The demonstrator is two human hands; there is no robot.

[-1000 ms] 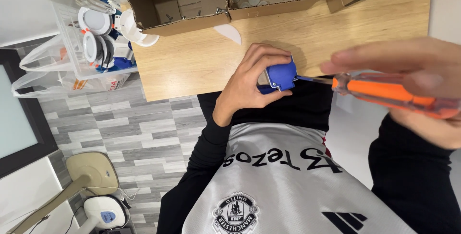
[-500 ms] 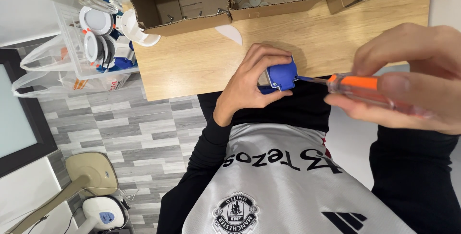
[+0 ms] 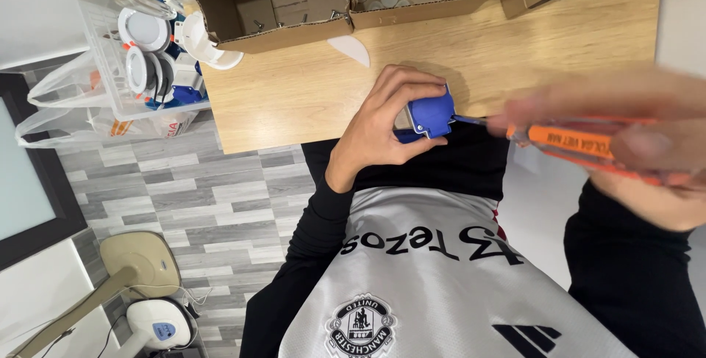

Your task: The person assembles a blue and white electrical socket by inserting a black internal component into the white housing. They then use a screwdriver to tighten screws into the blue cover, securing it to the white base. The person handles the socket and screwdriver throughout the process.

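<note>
My left hand grips a small blue plastic part at the near edge of the wooden table. My right hand, blurred by motion, is closed around an orange-handled screwdriver. The screwdriver's thin shaft points left and its tip meets the right side of the blue part. Both arms wear black sleeves over a grey shirt.
Open cardboard boxes with small white round parts stand at the table's far side. A clear plastic bin of white and blue parts hangs off the table's left end. A white curved scrap lies on the table. A beige lamp base sits on the grey floor.
My right hand has shifted on the screwdriver handle and now blurs, as if turning it. The left hand and the blue part stay in the same place.
</note>
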